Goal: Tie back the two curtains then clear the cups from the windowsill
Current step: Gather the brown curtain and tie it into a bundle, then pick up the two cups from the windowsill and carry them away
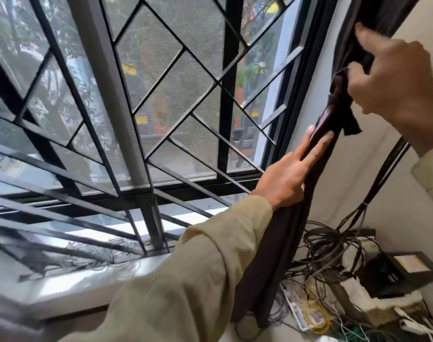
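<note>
A dark brown curtain (272, 255) hangs bunched into a narrow column at the right side of the window. My left hand (287, 178) grips the gathered curtain from the window side, two fingers stretched up along it. My right hand (393, 77) is higher, closed around the curtain and a dark tie-back strip (338, 104) whose loose end dangles beside it. The windowsill (87, 280) runs pale along the lower left. No cups are in view.
A black metal window grille (146, 99) with mesh behind it fills the left and centre. A tangle of black cables (333, 245), a black box (388, 275) and coloured wires lie on a ledge at the lower right against the cream wall.
</note>
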